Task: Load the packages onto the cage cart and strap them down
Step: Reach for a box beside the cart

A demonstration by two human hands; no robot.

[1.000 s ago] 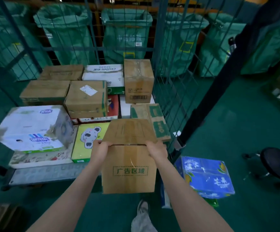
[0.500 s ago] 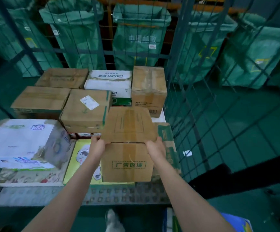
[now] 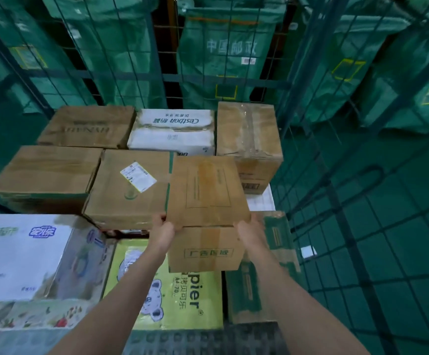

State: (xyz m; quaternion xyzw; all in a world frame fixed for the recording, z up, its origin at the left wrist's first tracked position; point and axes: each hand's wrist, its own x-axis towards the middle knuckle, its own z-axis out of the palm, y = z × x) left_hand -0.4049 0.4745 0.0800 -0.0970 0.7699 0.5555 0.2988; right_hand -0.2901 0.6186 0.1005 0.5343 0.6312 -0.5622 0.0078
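Observation:
I hold a brown cardboard box (image 3: 207, 196) with green print on its front between both hands, above the packages on the cage cart. My left hand (image 3: 162, 233) grips its near left upper corner and my right hand (image 3: 249, 233) grips its near right upper corner. The box hangs over a yellow-green paper pack (image 3: 175, 301) and a green-printed carton (image 3: 269, 272). The cart's studded deck (image 3: 195, 342) shows at the front. Behind stand several brown boxes, among them a labelled one (image 3: 129, 190) and a tall taped one (image 3: 248, 134).
The cart's green wire mesh wall (image 3: 336, 201) rises on the right, and its back wall (image 3: 157, 78) stands behind the load. Green mail sacks (image 3: 226, 55) hang beyond it. A big white tissue pack (image 3: 21, 254) fills the near left. Green floor lies right.
Both hands have carried the brown box forward and up, from in front of the cart to over its front packages. The view has moved closer to the cart.

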